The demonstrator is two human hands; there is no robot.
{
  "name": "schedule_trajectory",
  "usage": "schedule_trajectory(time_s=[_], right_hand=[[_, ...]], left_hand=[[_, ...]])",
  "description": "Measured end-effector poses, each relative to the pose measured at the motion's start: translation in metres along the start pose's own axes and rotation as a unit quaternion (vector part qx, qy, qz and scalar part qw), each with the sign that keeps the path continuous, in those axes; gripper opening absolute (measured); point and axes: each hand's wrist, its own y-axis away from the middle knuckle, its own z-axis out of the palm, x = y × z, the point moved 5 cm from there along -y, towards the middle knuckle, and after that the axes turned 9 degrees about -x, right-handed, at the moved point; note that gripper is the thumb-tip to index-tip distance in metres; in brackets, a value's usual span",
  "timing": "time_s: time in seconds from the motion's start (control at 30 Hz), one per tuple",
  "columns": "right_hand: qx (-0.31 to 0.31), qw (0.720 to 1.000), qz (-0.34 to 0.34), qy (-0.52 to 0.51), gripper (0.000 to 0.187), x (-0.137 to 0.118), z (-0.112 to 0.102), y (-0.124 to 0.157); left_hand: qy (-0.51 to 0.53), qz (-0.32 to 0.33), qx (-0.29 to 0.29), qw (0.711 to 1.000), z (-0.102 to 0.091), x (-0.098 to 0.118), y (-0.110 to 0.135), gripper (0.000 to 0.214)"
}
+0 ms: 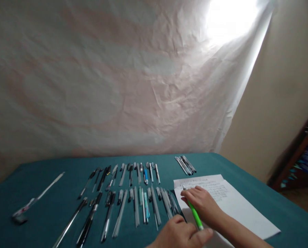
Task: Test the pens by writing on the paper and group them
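Observation:
A bright green pen [195, 215] slants over the written paper [246, 206], its tip end pointing away from me. My right hand [202, 202] is closed round the tip end of the pen, above the handwriting. At the pen's near end my left hand [181, 235] is curled, thumb and fingers closed on it. Part of the paper is hidden under both hands. Left of the hands, two rows of pens, caps and clear barrels [137, 206] lie on the green cloth [45, 203].
A bundle of several pens [185, 165] lies behind the paper. Among the rows are a blue pen [146, 176] and a light-blue pen [146, 207]. A long white stick-like thing [44, 191] lies far left. A wrinkled pale sheet [117, 86] hangs behind the table.

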Motion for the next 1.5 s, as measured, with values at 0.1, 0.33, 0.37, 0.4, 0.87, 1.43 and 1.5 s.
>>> schedule_trajectory(time_s=[0.1, 0.33, 0.37, 0.4, 0.87, 1.43, 1.5], right_hand=[[0.003, 1.0, -0.019, 0.021, 0.013, -0.009, -0.002, -0.015], [0.009, 0.999, -0.031, 0.028, 0.008, -0.015, 0.0, -0.026], [0.007, 0.999, -0.032, 0.025, 0.008, -0.015, 0.0, -0.027], [0.006, 0.999, -0.031, 0.022, 0.007, -0.015, 0.0, -0.027], [0.004, 0.999, -0.014, -0.041, 0.014, -0.01, 0.007, -0.025], [-0.076, 0.785, 0.247, -0.563, 0.04, 0.044, 0.01, -0.037], [-0.051, 0.84, 0.323, -0.433, 0.043, 0.093, 0.02, -0.04]], left_hand=[[0.028, -0.023, 0.02, 0.999, 0.0, -0.006, 0.001, 0.028], [0.161, -0.097, 0.033, 0.982, -0.006, -0.021, 0.007, 0.042], [0.17, -0.101, 0.03, 0.98, -0.006, -0.021, 0.008, 0.04], [0.175, -0.1, 0.026, 0.979, -0.006, -0.021, 0.008, 0.038], [0.13, -0.085, 0.024, 0.988, -0.008, -0.018, 0.009, 0.038], [0.167, -0.194, -0.003, 0.967, -0.021, -0.03, 0.013, 0.038], [0.16, -0.2, -0.008, 0.967, -0.02, -0.031, 0.014, 0.039]])
